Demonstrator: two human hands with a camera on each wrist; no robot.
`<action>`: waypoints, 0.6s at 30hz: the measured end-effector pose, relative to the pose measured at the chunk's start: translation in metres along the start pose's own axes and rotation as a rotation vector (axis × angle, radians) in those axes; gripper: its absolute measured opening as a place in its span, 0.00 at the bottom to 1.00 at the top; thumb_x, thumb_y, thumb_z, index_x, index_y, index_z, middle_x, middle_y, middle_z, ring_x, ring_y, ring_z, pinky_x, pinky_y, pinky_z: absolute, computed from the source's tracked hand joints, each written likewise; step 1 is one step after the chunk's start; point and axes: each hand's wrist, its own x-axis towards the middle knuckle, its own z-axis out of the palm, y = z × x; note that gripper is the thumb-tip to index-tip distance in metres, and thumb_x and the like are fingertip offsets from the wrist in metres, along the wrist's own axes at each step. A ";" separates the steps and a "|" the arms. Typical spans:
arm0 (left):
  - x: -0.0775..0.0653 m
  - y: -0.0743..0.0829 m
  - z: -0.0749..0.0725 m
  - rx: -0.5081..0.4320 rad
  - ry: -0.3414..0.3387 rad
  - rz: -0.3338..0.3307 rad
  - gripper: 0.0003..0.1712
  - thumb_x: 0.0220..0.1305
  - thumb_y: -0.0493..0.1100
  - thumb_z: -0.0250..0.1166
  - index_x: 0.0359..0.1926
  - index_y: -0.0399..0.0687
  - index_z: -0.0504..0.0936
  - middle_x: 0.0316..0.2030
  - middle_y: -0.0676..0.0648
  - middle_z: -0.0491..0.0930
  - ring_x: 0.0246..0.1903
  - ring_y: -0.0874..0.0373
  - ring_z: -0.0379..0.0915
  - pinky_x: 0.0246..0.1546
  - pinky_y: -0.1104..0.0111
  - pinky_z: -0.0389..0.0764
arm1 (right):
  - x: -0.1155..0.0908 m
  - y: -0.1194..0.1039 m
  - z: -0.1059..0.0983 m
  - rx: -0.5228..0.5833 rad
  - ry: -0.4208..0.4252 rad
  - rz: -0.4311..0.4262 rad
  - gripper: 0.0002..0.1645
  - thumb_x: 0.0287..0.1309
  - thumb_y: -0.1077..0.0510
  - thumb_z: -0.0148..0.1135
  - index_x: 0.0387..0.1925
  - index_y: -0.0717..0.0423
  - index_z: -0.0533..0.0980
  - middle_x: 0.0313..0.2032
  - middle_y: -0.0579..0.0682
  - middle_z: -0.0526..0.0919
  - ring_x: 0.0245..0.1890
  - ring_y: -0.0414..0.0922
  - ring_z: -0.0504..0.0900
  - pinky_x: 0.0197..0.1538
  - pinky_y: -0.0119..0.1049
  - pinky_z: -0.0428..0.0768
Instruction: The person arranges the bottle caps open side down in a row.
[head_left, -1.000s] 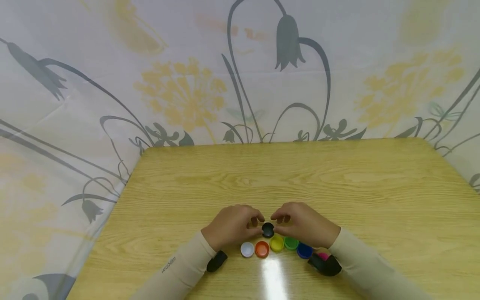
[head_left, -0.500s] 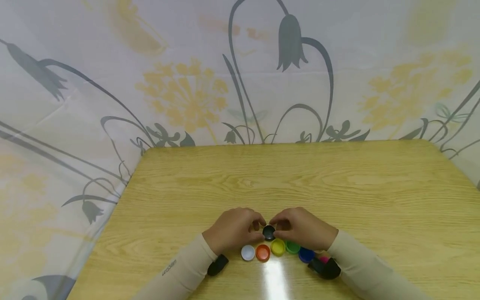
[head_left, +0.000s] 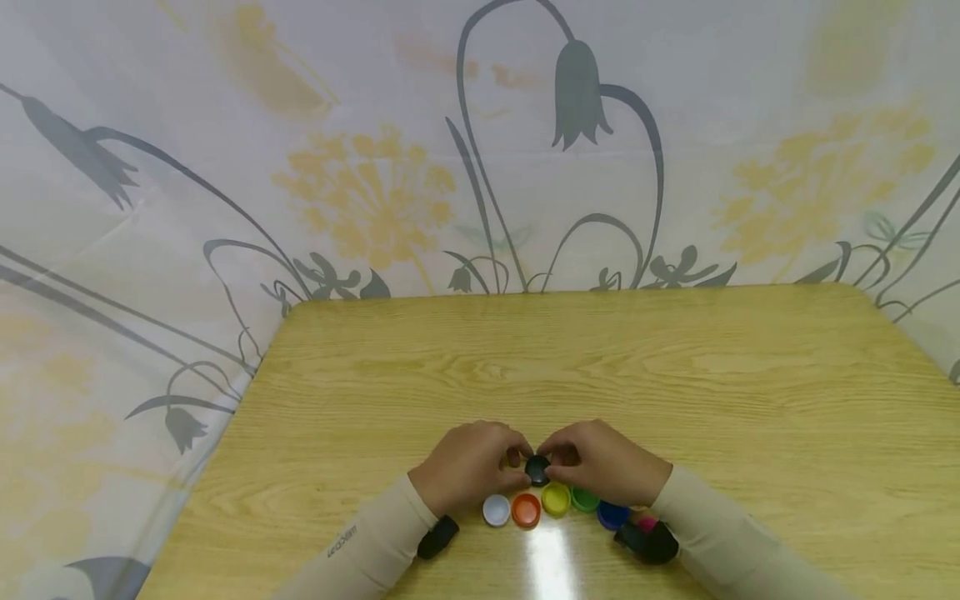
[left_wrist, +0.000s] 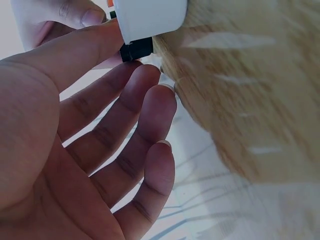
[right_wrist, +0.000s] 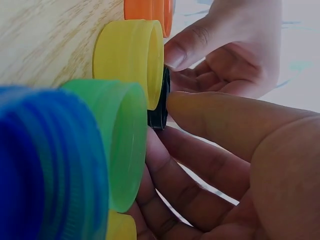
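A black bottle cap [head_left: 537, 471] lies at the near middle of the table, just beyond a row of coloured caps. My left hand [head_left: 474, 467] pinches its left side between thumb and index finger. From the right, my right hand [head_left: 606, 463] pinches the same cap, its thumb on the near edge. In the right wrist view the black cap [right_wrist: 161, 111] stands partly hidden behind the yellow cap [right_wrist: 127, 57]. A white cap [left_wrist: 150, 20] covers part of the black cap [left_wrist: 136, 50] in the left wrist view. The other left fingers curve loosely.
On the near side sit a white cap [head_left: 497, 510], an orange cap [head_left: 527, 511], a yellow cap [head_left: 557, 499], a green cap [head_left: 585, 497] and a blue cap [head_left: 613, 515]. A pink piece [head_left: 646, 523] shows beside the right wrist's black device [head_left: 648, 546]. Patterned cloth [head_left: 375, 167] hangs behind the table.
The fingertips of both hands have come in from around the black cap onto its edge. The row of caps keeps its order; the whole view has shifted slightly.
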 end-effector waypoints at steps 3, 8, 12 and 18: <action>0.000 -0.001 0.000 0.004 0.006 0.013 0.13 0.59 0.49 0.74 0.43 0.51 0.88 0.30 0.59 0.83 0.25 0.72 0.69 0.27 0.78 0.71 | 0.000 -0.001 0.000 -0.006 0.002 -0.004 0.15 0.64 0.60 0.65 0.49 0.64 0.82 0.35 0.44 0.86 0.31 0.31 0.80 0.37 0.27 0.81; 0.000 -0.001 0.000 0.010 0.009 0.038 0.13 0.61 0.49 0.73 0.45 0.51 0.88 0.32 0.59 0.85 0.30 0.73 0.74 0.31 0.79 0.74 | -0.001 -0.002 -0.001 -0.015 0.002 -0.012 0.15 0.63 0.60 0.67 0.49 0.62 0.82 0.34 0.42 0.85 0.31 0.32 0.79 0.37 0.27 0.81; 0.000 -0.002 0.000 -0.011 0.005 0.055 0.13 0.62 0.48 0.72 0.46 0.51 0.87 0.32 0.60 0.85 0.30 0.74 0.74 0.32 0.79 0.74 | -0.002 -0.002 -0.002 -0.032 0.013 -0.032 0.15 0.60 0.60 0.69 0.49 0.61 0.83 0.31 0.40 0.83 0.30 0.31 0.77 0.37 0.27 0.80; 0.001 -0.004 -0.004 -0.112 0.023 0.065 0.13 0.64 0.45 0.70 0.48 0.48 0.86 0.35 0.56 0.88 0.33 0.75 0.79 0.36 0.80 0.78 | -0.002 -0.004 -0.003 -0.093 0.082 -0.062 0.17 0.57 0.60 0.72 0.47 0.61 0.83 0.32 0.41 0.83 0.31 0.31 0.77 0.37 0.27 0.80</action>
